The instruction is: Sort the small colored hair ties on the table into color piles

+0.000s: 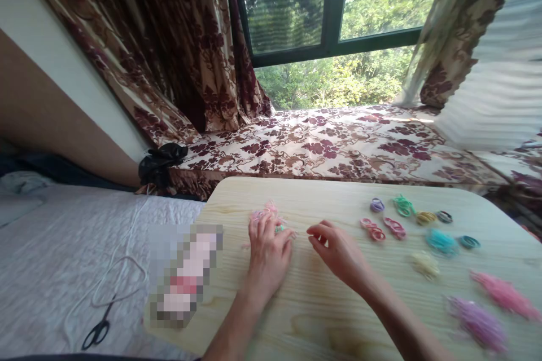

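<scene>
My left hand (267, 251) lies on the light wooden table (322, 316), its fingers resting on a small pile of pink and green elastic bands (267, 215). My right hand (336, 251) hovers just to the right of it, thumb and forefinger curled toward a pinch; whether they hold a band is too small to tell. Sorted heaps of bands lie further right: purple (376, 205), green (403, 205), pink (383, 228), yellow (425, 218), teal (441, 241), pale yellow (425, 264), bright pink (503, 295) and lilac (478, 321).
A blurred-out object (186, 273) lies on the table's left corner. Black scissors (97, 331) and a white cord (114, 276) lie on the white bedsheet at left. A black scrunchie-like bundle (163, 162) sits by the floral window seat (330, 144). Curtains frame the window.
</scene>
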The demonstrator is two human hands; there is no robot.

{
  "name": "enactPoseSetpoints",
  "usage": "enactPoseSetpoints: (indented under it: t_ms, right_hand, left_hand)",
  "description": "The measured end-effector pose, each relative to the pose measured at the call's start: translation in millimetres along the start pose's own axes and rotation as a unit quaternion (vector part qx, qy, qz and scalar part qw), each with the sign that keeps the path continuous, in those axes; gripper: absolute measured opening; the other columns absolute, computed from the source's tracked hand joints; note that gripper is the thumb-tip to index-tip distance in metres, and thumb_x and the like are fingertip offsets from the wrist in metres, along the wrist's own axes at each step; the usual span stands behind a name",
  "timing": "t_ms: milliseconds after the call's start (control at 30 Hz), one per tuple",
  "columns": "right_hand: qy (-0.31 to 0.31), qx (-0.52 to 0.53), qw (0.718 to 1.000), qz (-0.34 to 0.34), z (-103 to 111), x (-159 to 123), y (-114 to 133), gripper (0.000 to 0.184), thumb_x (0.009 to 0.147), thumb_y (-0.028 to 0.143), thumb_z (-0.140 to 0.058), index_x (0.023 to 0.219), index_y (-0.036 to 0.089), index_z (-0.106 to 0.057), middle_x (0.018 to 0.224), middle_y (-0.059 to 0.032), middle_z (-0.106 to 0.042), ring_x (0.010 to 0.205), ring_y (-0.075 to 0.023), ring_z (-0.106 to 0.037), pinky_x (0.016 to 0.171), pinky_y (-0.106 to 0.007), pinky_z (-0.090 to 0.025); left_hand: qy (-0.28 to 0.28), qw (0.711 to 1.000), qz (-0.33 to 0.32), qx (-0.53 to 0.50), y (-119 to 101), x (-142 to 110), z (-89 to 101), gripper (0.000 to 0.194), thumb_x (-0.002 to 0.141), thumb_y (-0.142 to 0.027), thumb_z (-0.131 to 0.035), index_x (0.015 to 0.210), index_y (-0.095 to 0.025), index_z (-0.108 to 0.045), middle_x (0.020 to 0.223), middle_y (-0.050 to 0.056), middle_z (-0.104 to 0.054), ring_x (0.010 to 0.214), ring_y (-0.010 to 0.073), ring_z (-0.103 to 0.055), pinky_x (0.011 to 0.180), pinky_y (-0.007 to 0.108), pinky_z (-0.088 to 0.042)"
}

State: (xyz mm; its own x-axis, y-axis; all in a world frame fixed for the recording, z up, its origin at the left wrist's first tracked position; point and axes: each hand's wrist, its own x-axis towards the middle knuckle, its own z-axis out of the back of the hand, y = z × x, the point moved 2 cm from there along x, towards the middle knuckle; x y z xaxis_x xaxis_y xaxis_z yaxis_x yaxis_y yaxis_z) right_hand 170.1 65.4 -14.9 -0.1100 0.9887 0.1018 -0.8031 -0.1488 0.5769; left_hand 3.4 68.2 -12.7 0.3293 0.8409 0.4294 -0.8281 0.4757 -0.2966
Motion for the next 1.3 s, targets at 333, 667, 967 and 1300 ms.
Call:
enactPoseSetpoints:
  t_ms: [333, 667, 967, 1300]
  right_hand:
    - [0.083, -0.083, 0.992, -0.044, -16.0, 31.0, 13.1, 0.023, 0.086, 0.02, -0.047, 0.087, 0.019, -0.069, 0.09, -0.0053, -0.067, 0.076, -0.0154, -0.06, 0.063, -0.025, -0.035]
    - [0.056, -0.175, 0.983, 0.0, -20.2, 22.8, 15.2, 0.027, 0.092, 0.017, -0.038, 0.08, 0.017, -0.063, 0.086, -0.0074, -0.065, 0.081, -0.0163, -0.06, 0.069, -0.026, -0.035]
    - [0.013, -0.039, 0.999, 0.007, -4.6, 5.0, 4.4, 0.028, 0.09, 0.027, -0.036, 0.076, 0.02, -0.059, 0.081, -0.0041, -0.065, 0.071, -0.0151, -0.059, 0.063, -0.026, -0.038]
    - [-0.008, 0.011, 1.0, 0.0, 11.2, -23.4, -2.5, 0.028, 0.087, 0.032, -0.037, 0.072, 0.021, -0.057, 0.075, -0.0047, -0.066, 0.065, -0.0164, -0.059, 0.06, -0.028, -0.041]
  left_hand:
    - [0.013, 1.0, -0.006, -0.003, 0.6, -1.8, 1.6, 0.022, 0.086, -0.018, -0.052, 0.095, -0.027, -0.07, 0.105, 0.007, -0.061, 0.121, 0.0263, -0.045, 0.111, 0.062, -0.024]
    - [0.008, 1.0, -0.011, -0.005, -2.8, -4.7, -1.1, 0.019, 0.088, -0.02, -0.051, 0.09, -0.025, -0.069, 0.107, 0.006, -0.059, 0.122, 0.0258, -0.045, 0.112, 0.061, -0.021]
    - [-0.018, 0.999, 0.021, -0.016, -1.7, -5.9, 8.3, 0.017, 0.083, -0.015, -0.055, 0.09, -0.025, -0.067, 0.106, 0.006, -0.062, 0.121, 0.0268, -0.045, 0.109, 0.061, -0.024]
    - [-0.04, 0.999, 0.004, -0.028, -9.8, -6.2, 9.2, 0.015, 0.082, -0.016, -0.057, 0.089, -0.025, -0.066, 0.1, 0.003, -0.063, 0.117, 0.024, -0.048, 0.111, 0.056, -0.024]
